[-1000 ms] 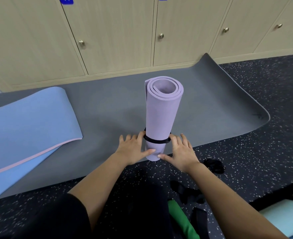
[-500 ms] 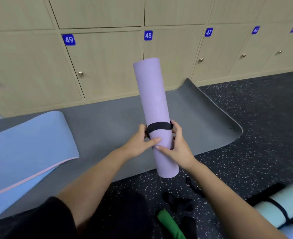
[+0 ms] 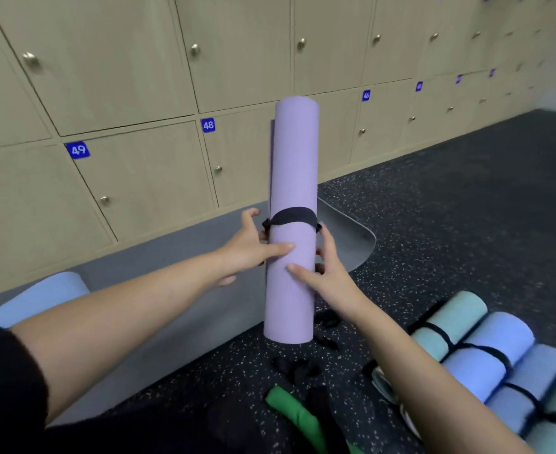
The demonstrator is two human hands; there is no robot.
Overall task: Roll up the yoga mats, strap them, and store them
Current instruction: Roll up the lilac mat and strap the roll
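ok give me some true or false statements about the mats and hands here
1. The purple mat is rolled and upright. True.
2. Two straps circle it. False: only one black strap shows.
3. Only the left hand holds it. False: the right hand grips it too.
4. Strapped rolled mats lie at lower right. True.
5. The grey mat is rolled up. False: it lies spread on the floor.
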